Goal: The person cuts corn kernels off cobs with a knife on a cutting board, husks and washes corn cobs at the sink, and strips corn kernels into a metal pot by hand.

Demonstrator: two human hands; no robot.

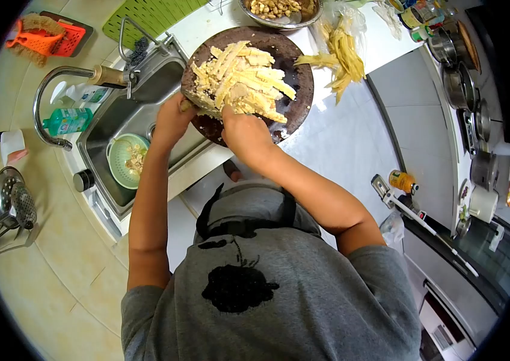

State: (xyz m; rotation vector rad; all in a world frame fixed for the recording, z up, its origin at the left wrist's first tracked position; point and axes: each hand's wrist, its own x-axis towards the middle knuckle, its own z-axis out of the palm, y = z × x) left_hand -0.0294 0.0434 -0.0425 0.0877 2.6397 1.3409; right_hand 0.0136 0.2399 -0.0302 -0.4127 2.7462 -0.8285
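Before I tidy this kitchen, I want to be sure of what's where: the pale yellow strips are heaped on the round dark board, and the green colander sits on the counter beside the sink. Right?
Not quite: the green colander is inside the sink, as the head view shows. The pale yellow strips are indeed heaped on the round dark board.

food strips on board | sink left of board | colander in sink | bowl behind board
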